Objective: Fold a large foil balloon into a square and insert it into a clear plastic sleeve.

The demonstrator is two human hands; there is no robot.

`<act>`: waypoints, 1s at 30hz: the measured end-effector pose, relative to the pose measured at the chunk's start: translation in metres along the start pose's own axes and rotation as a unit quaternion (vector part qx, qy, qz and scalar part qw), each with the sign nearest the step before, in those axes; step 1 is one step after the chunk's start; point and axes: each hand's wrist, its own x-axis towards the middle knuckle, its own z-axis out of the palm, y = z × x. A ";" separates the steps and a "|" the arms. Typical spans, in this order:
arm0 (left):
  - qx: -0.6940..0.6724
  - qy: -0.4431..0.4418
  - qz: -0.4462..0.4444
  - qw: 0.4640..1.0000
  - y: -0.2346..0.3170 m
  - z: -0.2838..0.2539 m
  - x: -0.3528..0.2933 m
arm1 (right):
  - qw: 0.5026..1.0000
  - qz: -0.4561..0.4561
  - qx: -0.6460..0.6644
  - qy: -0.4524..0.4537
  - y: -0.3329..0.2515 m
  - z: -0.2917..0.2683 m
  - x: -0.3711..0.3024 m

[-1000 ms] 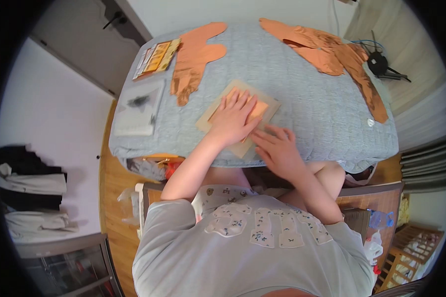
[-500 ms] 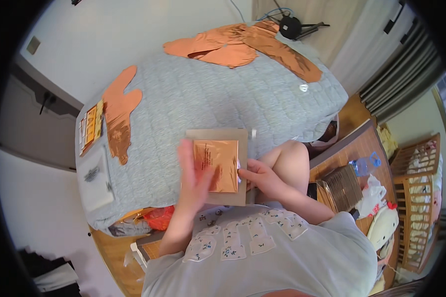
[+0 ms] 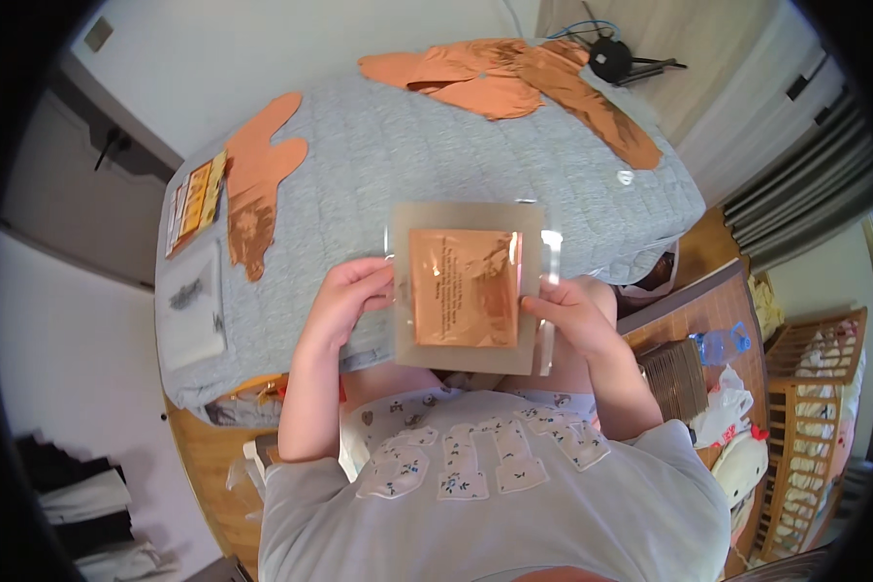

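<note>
Between my two hands, over my lap, a clear plastic sleeve (image 3: 551, 254) holds a grey card (image 3: 468, 363) with a square copper-orange packet (image 3: 466, 315) on it. Dark lines of print run down the packet's face. My left hand (image 3: 344, 299) pinches the sleeve's left edge between thumb and fingers. At the right edge my right hand (image 3: 579, 315) grips it, the thumb on the front and the other fingers partly hidden behind.
On the grey quilted bed (image 3: 359, 194) lie flat, shiny orange shapes (image 3: 262, 175), a yellow-and-white printed pack (image 3: 199, 202) and a clear bag (image 3: 196, 310). A black device with antennas (image 3: 611, 60) stands at the far right corner. Cardboard (image 3: 674, 380) and a wooden crib (image 3: 810, 427) are at right.
My left hand has left the packet's face and now grips the left edge. The sleeve with card and packet has moved up and right. The whole view has shifted slightly.
</note>
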 end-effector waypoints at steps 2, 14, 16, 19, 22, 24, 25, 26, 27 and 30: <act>0.007 0.000 -0.013 1.000 0.000 -0.002 0.001 | 0.999 0.000 -0.029 0.039 0.005 -0.007 0.001; -0.090 -0.157 -0.021 0.983 -0.008 -0.022 0.008 | 0.990 0.066 -0.013 0.123 -0.011 0.011 0.002; -0.153 -0.122 -0.017 0.980 -0.007 -0.010 0.009 | 0.989 0.051 0.004 0.135 -0.007 0.009 0.004; -0.094 -0.067 0.028 0.993 -0.001 0.011 0.005 | 0.989 0.034 0.040 0.140 -0.001 0.010 0.011; 0.003 -0.052 0.061 0.997 -0.003 0.013 0.008 | 0.987 0.031 0.011 0.154 -0.004 0.019 0.013; 0.001 -0.056 0.030 0.998 0.003 0.015 0.012 | 0.991 0.026 0.071 0.111 0.002 0.001 0.012; -0.001 -0.056 -0.002 0.998 0.006 0.015 0.014 | 0.989 0.022 0.130 0.063 0.004 -0.007 0.011; 0.002 -0.059 -0.001 0.998 0.008 0.014 0.016 | 0.989 0.018 0.131 0.065 0.002 -0.006 0.010; -0.027 -0.073 0.002 0.997 0.008 0.013 0.018 | 0.990 0.005 0.134 0.051 0.000 -0.004 0.010; -0.081 -0.092 0.031 0.992 0.015 0.025 0.025 | 0.991 -0.011 0.117 0.061 0.000 -0.007 0.011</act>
